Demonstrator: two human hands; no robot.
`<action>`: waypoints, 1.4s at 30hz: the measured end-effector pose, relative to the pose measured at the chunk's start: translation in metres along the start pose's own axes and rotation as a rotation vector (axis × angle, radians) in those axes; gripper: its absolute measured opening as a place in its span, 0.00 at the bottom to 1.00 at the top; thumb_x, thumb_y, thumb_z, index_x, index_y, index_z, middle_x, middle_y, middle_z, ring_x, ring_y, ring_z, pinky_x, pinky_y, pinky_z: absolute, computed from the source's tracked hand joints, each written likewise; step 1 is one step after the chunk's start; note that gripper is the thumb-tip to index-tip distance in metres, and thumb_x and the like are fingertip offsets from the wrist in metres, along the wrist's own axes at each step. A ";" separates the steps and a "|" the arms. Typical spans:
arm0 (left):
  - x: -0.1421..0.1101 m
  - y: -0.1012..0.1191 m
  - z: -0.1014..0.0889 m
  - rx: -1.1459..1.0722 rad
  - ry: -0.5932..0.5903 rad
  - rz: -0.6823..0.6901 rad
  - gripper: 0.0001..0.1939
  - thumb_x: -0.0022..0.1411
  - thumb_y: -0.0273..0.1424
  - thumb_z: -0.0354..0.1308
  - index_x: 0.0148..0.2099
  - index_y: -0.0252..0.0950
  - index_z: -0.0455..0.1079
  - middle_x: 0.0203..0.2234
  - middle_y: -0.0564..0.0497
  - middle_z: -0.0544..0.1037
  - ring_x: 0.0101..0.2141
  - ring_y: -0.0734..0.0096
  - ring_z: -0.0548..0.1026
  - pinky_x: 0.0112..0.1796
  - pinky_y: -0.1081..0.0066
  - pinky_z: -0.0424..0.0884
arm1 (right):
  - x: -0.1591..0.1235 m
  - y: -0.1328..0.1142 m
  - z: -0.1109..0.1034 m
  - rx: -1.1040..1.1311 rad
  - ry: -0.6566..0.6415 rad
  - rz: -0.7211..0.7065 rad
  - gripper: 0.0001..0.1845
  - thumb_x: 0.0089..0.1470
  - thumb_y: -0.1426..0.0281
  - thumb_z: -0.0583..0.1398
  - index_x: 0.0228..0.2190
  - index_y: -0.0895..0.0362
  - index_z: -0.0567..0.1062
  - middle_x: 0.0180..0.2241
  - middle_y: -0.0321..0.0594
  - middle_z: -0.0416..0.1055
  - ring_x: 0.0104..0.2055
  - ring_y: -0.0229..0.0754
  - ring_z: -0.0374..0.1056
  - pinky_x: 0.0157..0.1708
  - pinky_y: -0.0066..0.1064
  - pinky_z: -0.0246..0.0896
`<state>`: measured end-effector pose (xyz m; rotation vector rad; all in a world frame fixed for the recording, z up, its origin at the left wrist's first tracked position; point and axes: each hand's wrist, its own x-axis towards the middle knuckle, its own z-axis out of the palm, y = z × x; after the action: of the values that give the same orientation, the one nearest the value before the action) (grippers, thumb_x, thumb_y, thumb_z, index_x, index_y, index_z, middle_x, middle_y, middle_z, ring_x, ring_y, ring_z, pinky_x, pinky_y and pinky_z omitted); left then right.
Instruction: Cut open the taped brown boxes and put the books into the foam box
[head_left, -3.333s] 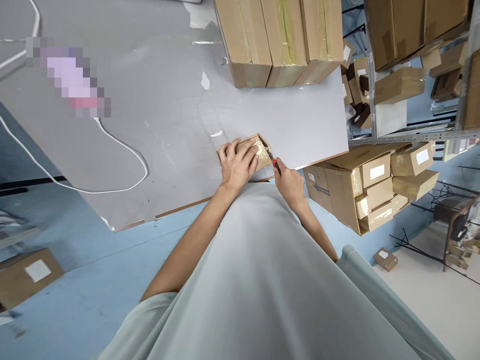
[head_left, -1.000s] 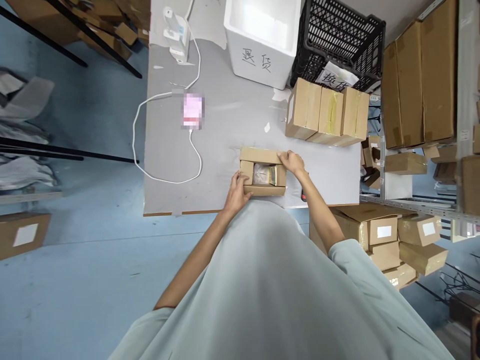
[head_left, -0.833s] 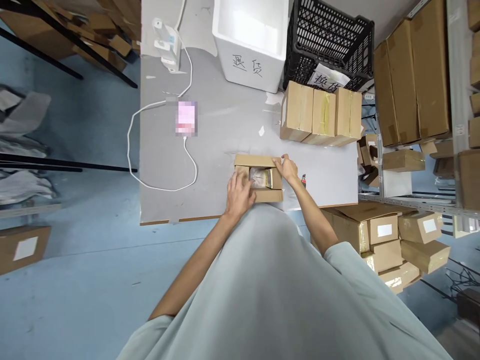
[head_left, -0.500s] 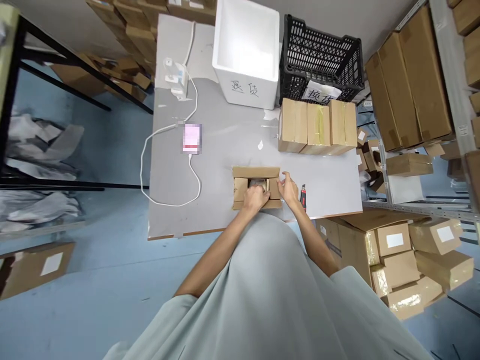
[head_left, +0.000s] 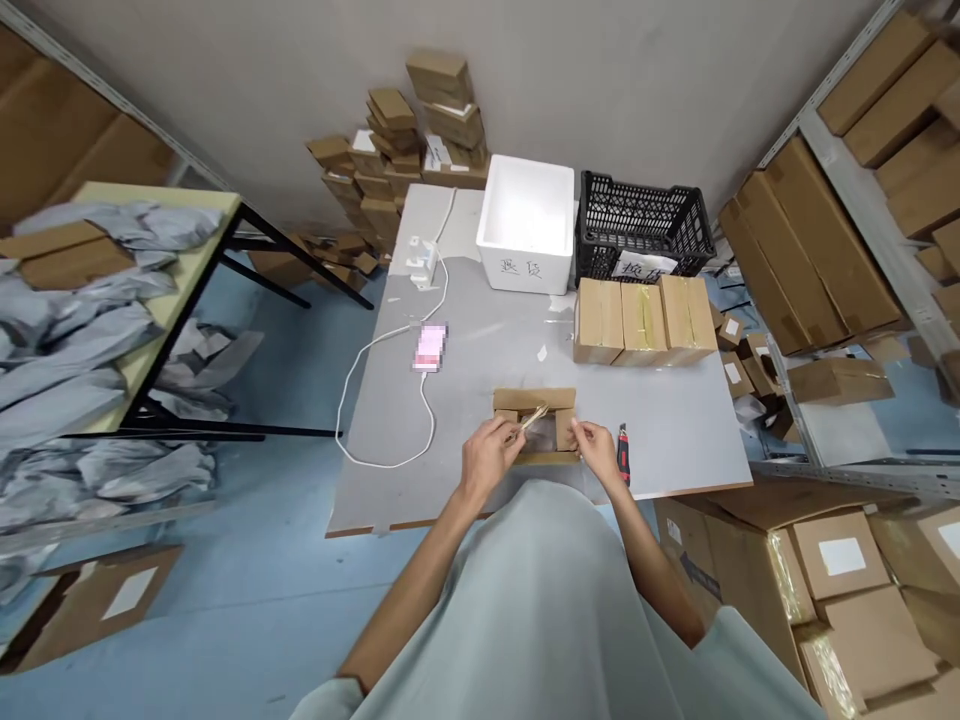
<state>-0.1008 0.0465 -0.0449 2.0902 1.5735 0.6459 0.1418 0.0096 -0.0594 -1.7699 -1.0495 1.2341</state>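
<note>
An opened small cardboard box (head_left: 534, 400) sits at the near edge of the table, flaps spread. My left hand (head_left: 486, 458), at its left side, pinches a thin, pale tan strip (head_left: 535, 416), perhaps paper or card, above the opening. Inside the box lies something greyish and clear, too blurred to name. At the opposite side my right hand (head_left: 598, 448) has its fingertips closed on the box's right flap. Just right of that hand lies a red and black utility knife (head_left: 623, 456).
Three closed cartons (head_left: 643, 322) stand at the table's right, before a black plastic crate (head_left: 637, 225) and a white foam bin (head_left: 525, 220). A white cable (head_left: 390, 465) loops over the left edge beside a pixelated pink device (head_left: 430, 347). Shelving with boxes (head_left: 817, 245) flanks the right.
My left hand has come up out of the box and now holds the thin tan strip. My right hand's fingers have closed at the right flap. The view has tilted upward.
</note>
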 end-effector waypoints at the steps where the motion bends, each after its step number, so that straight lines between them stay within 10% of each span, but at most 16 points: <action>1: -0.001 0.000 -0.007 -0.029 0.097 0.130 0.10 0.79 0.32 0.63 0.46 0.43 0.87 0.40 0.47 0.88 0.40 0.61 0.84 0.42 0.67 0.74 | 0.000 -0.013 0.004 0.104 -0.044 0.015 0.39 0.62 0.29 0.61 0.33 0.53 0.83 0.33 0.46 0.86 0.29 0.46 0.81 0.30 0.34 0.77; 7: 0.017 0.018 -0.040 -0.067 0.362 0.477 0.10 0.80 0.29 0.64 0.50 0.48 0.88 0.42 0.48 0.89 0.42 0.61 0.82 0.44 0.64 0.75 | 0.004 -0.099 0.017 0.384 -0.164 -0.049 0.34 0.51 0.36 0.76 0.35 0.55 0.82 0.32 0.41 0.84 0.25 0.40 0.79 0.24 0.29 0.77; 13: 0.036 0.032 -0.069 -0.608 0.416 -0.059 0.29 0.71 0.54 0.71 0.63 0.41 0.83 0.63 0.36 0.83 0.55 0.49 0.83 0.51 0.54 0.80 | -0.002 -0.143 0.011 0.389 -0.151 -0.264 0.28 0.57 0.42 0.74 0.41 0.53 0.84 0.30 0.37 0.81 0.28 0.42 0.79 0.31 0.33 0.81; 19: 0.040 0.022 -0.077 -0.972 0.190 -0.302 0.33 0.59 0.64 0.75 0.43 0.37 0.87 0.40 0.43 0.89 0.40 0.58 0.82 0.46 0.61 0.79 | -0.012 -0.141 0.019 0.352 -0.187 -0.326 0.33 0.58 0.35 0.72 0.41 0.52 0.83 0.29 0.36 0.80 0.28 0.42 0.78 0.34 0.36 0.83; 31: 0.024 0.017 -0.072 -1.009 0.132 -0.291 0.33 0.56 0.63 0.77 0.44 0.37 0.89 0.38 0.43 0.90 0.39 0.57 0.85 0.44 0.62 0.82 | -0.018 -0.122 0.036 0.285 -0.141 -0.255 0.36 0.58 0.34 0.71 0.47 0.52 0.86 0.34 0.41 0.84 0.34 0.48 0.83 0.37 0.40 0.84; 37: 0.017 0.023 -0.068 -0.904 0.224 -0.320 0.27 0.61 0.58 0.75 0.44 0.37 0.90 0.37 0.45 0.90 0.35 0.63 0.81 0.39 0.66 0.78 | -0.034 -0.122 0.043 0.027 0.266 -0.481 0.26 0.69 0.49 0.66 0.58 0.52 0.85 0.65 0.54 0.81 0.70 0.58 0.75 0.68 0.53 0.76; 42: 0.005 0.039 -0.058 -0.782 0.336 -0.174 0.19 0.69 0.50 0.71 0.44 0.39 0.91 0.37 0.46 0.87 0.35 0.64 0.80 0.37 0.67 0.78 | -0.053 -0.125 0.067 0.048 0.144 -0.520 0.25 0.72 0.52 0.66 0.62 0.51 0.84 0.67 0.53 0.80 0.67 0.56 0.78 0.67 0.49 0.77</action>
<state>-0.1053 0.0456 0.0253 1.2973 1.3264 1.3371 0.0403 0.0195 0.0520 -1.3993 -1.2773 0.7907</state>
